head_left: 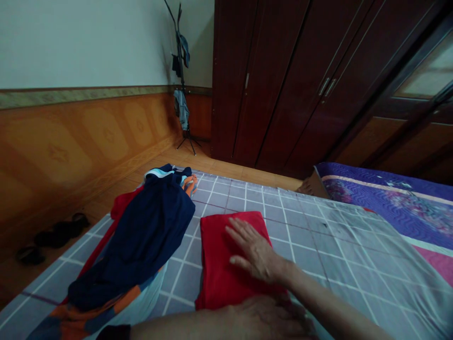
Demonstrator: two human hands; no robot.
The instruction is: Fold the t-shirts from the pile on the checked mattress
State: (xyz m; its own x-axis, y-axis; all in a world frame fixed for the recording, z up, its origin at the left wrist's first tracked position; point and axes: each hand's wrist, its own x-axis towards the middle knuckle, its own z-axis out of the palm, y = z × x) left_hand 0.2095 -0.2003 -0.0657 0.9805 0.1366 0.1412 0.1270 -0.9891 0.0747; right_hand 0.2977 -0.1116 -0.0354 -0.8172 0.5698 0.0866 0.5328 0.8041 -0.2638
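Observation:
A folded red cloth (219, 259) lies on the grey checked bedsheet (300, 222). On its upper right part rests my right hand (256, 250), flat with the fingers spread. My left hand (272, 318) reaches across the near edge of the cloth at the bottom of the view, palm down. Its fingers are blurred and dim, pointing right. To the left of the cloth is a loose heap of clothes, with a dark blue garment (152, 226) on top and red, orange and light blue pieces under it.
A dark red wardrobe (276, 85) stands beyond the bed. At its left is a coat rack (182, 75) with garments. Dark shoes (60, 233) lie on the floor at left. A purple patterned bedcover (382, 189) is at the right.

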